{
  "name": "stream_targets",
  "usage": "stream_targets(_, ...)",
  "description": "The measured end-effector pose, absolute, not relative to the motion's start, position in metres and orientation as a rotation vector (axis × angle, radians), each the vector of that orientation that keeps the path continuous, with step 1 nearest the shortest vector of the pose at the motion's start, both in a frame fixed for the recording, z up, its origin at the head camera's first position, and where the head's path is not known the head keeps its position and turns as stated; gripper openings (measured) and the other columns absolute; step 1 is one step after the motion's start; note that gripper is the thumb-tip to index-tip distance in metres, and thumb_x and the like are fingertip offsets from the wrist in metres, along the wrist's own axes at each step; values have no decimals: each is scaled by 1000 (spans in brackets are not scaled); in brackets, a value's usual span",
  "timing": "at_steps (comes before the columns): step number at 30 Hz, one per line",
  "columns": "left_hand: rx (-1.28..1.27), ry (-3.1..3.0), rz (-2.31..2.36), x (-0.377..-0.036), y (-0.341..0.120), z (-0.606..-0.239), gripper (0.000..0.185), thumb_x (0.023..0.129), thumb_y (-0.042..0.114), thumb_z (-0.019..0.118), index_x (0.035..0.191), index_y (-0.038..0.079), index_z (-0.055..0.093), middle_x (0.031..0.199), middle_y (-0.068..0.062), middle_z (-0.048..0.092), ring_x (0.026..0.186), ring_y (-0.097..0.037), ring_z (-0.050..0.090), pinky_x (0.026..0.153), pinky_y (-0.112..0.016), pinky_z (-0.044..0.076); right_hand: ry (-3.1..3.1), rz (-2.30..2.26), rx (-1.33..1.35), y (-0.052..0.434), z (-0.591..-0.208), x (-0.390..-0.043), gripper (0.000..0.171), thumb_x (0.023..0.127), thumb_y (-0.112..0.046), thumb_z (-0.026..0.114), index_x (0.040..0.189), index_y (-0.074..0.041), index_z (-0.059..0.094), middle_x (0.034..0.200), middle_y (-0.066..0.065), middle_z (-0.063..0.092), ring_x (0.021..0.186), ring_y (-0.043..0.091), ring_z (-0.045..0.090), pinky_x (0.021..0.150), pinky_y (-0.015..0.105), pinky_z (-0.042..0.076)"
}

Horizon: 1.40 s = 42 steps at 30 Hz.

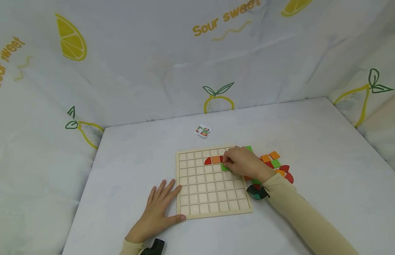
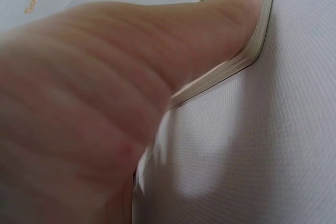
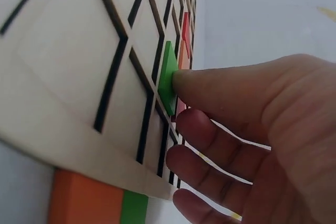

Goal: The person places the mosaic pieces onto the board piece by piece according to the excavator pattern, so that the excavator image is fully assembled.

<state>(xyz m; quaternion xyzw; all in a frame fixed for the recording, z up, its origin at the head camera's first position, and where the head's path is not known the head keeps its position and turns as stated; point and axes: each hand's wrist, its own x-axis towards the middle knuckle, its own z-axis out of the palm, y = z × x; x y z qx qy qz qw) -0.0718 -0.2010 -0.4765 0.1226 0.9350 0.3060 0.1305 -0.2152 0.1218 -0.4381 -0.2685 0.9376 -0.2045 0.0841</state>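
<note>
A wooden grid board (image 1: 202,187) lies on the white table. Over its upper right part, my right hand (image 1: 245,163) pinches a green square tile (image 3: 167,78) with curled fingers, the thumb on the tile's edge. To the left of that tile, a red quarter-round piece (image 1: 208,161) and an orange square tile (image 1: 215,160) sit in the grid, with another red piece (image 1: 221,159) partly under the fingers. My left hand (image 1: 159,209) lies spread at the board's lower left, its thumb on the corner and the index fingertip at the left edge.
Several loose orange, green and red pieces (image 1: 275,163) lie on the table right of the board, partly hidden by my right arm. A small pattern card (image 1: 203,131) lies beyond the board. White cloth printed with lemons (image 1: 219,102) hangs behind the table.
</note>
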Motion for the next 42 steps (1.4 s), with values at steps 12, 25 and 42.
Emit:
stream_targets(12, 371, 2739, 888, -72, -199, -478, 93, 79, 61, 76, 157, 26, 40, 171, -2, 22, 160, -35, 5, 126, -55, -7, 2751, -860, -660, 159, -411, -230, 14, 98, -11, 63, 104, -7, 74, 95, 2, 70, 83, 17, 56, 75, 29, 50)
stream_targets(25, 384, 2748, 908, -70, -199, -475, 91, 80, 60, 76, 156, 24, 41, 170, -4, 23, 159, -38, 7, 125, -59, -4, 2754, -644, -520, 193, -420, -246, 31, 98, -8, 55, 124, 2, 69, 122, 19, 67, 104, 30, 64, 93, 50, 56)
stream_targets(42, 425, 2789, 899, -70, -199, -480, 91, 80, 59, 76, 157, 24, 40, 169, -6, 25, 158, -40, 9, 123, -60, -2, 2721, -684, -591, 200, -430, -249, 36, 95, -2, 53, 125, -6, 71, 125, 19, 64, 110, 34, 58, 97, 53, 52)
